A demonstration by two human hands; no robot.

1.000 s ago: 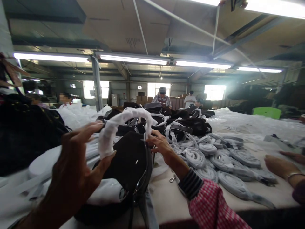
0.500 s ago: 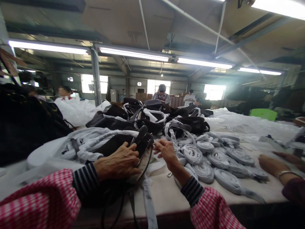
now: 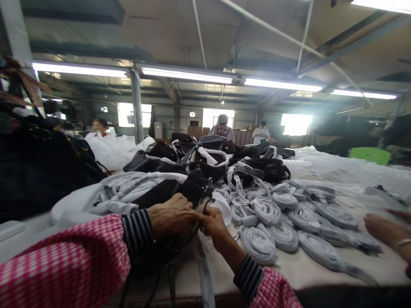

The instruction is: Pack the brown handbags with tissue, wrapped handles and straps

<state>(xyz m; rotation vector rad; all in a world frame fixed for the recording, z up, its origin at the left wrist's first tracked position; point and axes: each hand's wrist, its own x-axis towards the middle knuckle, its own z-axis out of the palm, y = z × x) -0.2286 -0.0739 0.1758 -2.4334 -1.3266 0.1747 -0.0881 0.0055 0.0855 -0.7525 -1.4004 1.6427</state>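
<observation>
Bag (image 3: 192, 188), dark, lies on the bench (image 3: 221, 273) right in front of you, beneath your left grip (image 3: 171, 216). Your right grip (image 3: 215, 226) meets it at the bag's right-hand edge, fingers of both curled and touching there; you cannot tell from this view whether either is closed on the edge, since the fingertips are hidden. Just right of your hands, wrapped straps (image 3: 268, 211) lie coiled in a heap, and past these a co-worker's hand (image 3: 383, 229) shows. Beyond your bag sits a pile of dark bags (image 3: 269, 169).
</observation>
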